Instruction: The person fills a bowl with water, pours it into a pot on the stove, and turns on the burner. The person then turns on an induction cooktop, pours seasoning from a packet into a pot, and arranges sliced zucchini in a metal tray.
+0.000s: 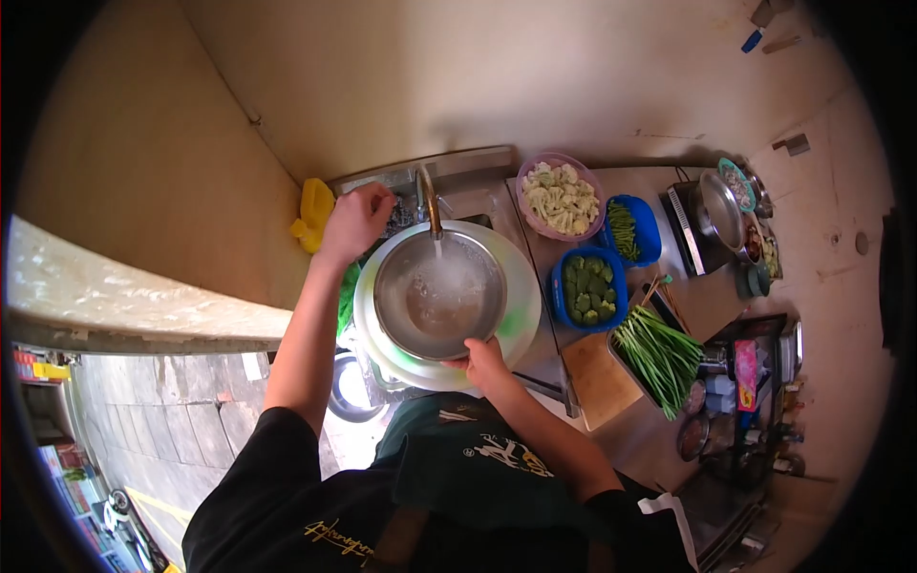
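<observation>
Water runs from the faucet (430, 196) into a round steel bowl (387, 310), which rests on a larger pale basin (525, 320) in the sink area. My right hand (485, 366) grips the bowl's near rim at its lower right. Up by the faucet's left side, my left hand (357, 222) has its fingers curled closed; whatever may be in them is hidden. Just right of those fingers lies a greyish, textured patch that I cannot identify. A yellow plastic bottle or jug (313, 215) stands left of my left hand, against the wall.
To the right are a pink basket (522, 191) of cauliflower, a blue container (651, 224) of green beans, a blue container (559, 301) of cut green vegetables, a cutting board (594, 382) and long green stalks (659, 358). A steel pan (721, 210) sits on a cooker farther right.
</observation>
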Available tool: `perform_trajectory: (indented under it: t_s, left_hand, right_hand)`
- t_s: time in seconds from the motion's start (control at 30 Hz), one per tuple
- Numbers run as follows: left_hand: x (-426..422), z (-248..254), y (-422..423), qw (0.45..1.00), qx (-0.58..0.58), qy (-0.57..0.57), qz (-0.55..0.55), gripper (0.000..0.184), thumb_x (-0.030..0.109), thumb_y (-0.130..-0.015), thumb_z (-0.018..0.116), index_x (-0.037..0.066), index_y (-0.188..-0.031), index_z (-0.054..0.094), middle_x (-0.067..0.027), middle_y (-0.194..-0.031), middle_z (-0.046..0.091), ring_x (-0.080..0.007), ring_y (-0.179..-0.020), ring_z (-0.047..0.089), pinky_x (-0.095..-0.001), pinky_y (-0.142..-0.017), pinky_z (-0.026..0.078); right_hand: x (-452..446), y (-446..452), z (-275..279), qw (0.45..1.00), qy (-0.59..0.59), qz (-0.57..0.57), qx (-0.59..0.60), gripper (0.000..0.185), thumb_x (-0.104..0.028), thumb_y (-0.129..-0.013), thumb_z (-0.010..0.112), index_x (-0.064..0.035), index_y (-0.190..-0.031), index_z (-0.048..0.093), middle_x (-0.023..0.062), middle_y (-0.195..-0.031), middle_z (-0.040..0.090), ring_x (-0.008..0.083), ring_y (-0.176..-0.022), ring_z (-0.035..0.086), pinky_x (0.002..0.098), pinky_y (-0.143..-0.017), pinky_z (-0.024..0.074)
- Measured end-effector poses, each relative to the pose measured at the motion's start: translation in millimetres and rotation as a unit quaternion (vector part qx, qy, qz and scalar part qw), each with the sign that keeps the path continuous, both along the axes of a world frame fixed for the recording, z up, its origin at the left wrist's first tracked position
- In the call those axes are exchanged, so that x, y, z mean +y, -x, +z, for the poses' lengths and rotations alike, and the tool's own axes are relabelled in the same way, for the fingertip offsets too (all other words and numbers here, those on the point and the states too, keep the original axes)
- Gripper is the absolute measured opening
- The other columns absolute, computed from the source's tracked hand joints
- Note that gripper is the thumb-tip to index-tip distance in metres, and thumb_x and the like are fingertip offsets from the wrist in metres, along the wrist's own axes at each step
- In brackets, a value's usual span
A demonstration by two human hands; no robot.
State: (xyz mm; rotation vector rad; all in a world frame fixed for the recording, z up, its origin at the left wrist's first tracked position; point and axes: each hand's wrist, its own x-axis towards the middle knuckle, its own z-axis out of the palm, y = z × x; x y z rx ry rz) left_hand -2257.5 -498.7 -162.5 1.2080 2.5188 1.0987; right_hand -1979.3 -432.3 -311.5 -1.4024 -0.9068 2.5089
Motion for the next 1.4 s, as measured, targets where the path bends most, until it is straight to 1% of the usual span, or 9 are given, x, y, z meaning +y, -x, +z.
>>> perform_trajectory:
  t_s: [0.07,0.17,0.3,0.47,0.67,0.87,1.03,1.2,1.4]
  left_hand:
    - [5,-48,31,0.997,-0.062,0.05,0.012,0.014,0.015,-0.082,0.06,0.007,-0.09,0.067,-0.0139,-0.09,0.067,-0.028,-0.083,0.066,-0.0357,-0.071,0.052]
    - [23,-141,59,0.971,-0.183,0.055,-0.141,0.016,0.013,-0.084,0.056,0.005,-0.092,0.068,-0.0107,-0.093,0.069,-0.021,-0.087,0.065,-0.0324,-0.078,0.05]
    - [60,-167,48,0.975,-0.125,0.075,-0.167,0.02,0.01,-0.084,0.054,0.005,-0.098,0.067,-0.0112,-0.096,0.068,-0.0216,-0.089,0.064,-0.0326,-0.081,0.049]
    - [106,-227,64,0.923,-0.316,0.054,-0.215,0.026,0.012,-0.084,0.056,0.006,-0.107,0.065,-0.0099,-0.096,0.067,-0.0198,-0.092,0.062,-0.033,-0.085,0.047]
    - [133,-269,67,0.894,-0.358,-0.015,-0.269,0.03,0.019,-0.081,0.061,0.008,-0.109,0.065,-0.0086,-0.102,0.064,-0.0215,-0.1,0.058,-0.0344,-0.087,0.045]
    - [146,-232,56,0.872,-0.441,0.08,-0.198,0.03,0.016,-0.084,0.059,0.007,-0.112,0.064,-0.0139,-0.121,0.054,-0.0283,-0.116,0.05,-0.0412,-0.098,0.041]
    - [150,-277,67,0.864,-0.434,-0.009,-0.257,0.025,0.016,-0.083,0.06,0.005,-0.105,0.065,-0.014,-0.121,0.055,-0.0285,-0.115,0.051,-0.0391,-0.097,0.043]
    - [152,-258,59,0.792,-0.598,0.018,-0.121,0.036,0.018,-0.083,0.059,0.013,-0.118,0.06,-0.0025,-0.106,0.057,-0.0142,-0.097,0.053,-0.0282,-0.086,0.044]
    - [146,-237,64,0.757,-0.64,0.036,-0.125,0.038,0.02,-0.082,0.062,0.017,-0.12,0.058,-0.0004,-0.109,0.052,-0.0147,-0.099,0.051,-0.0308,-0.091,0.045]
  right_hand:
    - [1,-6,2,1.0,-0.013,0.023,0.01,0.049,-0.001,-0.087,0.035,-0.0067,-0.135,0.027,0.0211,-0.124,0.048,0.0407,-0.094,0.062,0.0483,-0.062,0.0612]
    - [2,-10,-1,0.999,-0.019,0.028,-0.011,0.051,0.0,-0.087,0.036,-0.0053,-0.135,0.025,0.023,-0.123,0.047,0.0409,-0.093,0.062,0.0473,-0.06,0.0615]
    - [0,-11,-10,1.0,-0.01,0.016,0.001,0.051,0.001,-0.085,0.037,-0.0025,-0.134,0.026,0.0244,-0.123,0.047,0.0412,-0.093,0.062,0.047,-0.059,0.0617]
    - [2,-10,-2,1.0,-0.01,0.002,0.019,0.049,0.001,-0.081,0.041,0.0029,-0.13,0.032,0.0242,-0.118,0.05,0.0414,-0.091,0.063,0.049,-0.06,0.0614]
    - [2,-17,-32,1.0,-0.012,-0.001,0.013,0.049,0.001,-0.081,0.042,0.0032,-0.129,0.033,0.0241,-0.115,0.053,0.0412,-0.086,0.064,0.0504,-0.058,0.0606]
    - [5,-16,-22,1.0,-0.006,0.006,-0.001,0.049,0.001,-0.081,0.041,0.0023,-0.129,0.033,0.0236,-0.117,0.053,0.0416,-0.088,0.064,0.0496,-0.056,0.0603]
    - [7,-22,-30,1.0,0.0,0.015,-0.005,0.051,0.001,-0.08,0.041,0.002,-0.13,0.033,0.0233,-0.117,0.052,0.041,-0.089,0.064,0.0492,-0.056,0.0603]
    - [7,-25,-39,1.0,0.002,0.02,-0.006,0.05,0.001,-0.081,0.041,0.0021,-0.13,0.034,0.0228,-0.118,0.052,0.0411,-0.093,0.063,0.0491,-0.057,0.0605]
    - [11,-17,-21,1.0,0.017,0.016,-0.007,0.052,0.002,-0.079,0.043,0.0003,-0.13,0.033,0.0221,-0.119,0.051,0.0423,-0.095,0.061,0.0532,-0.058,0.0596]
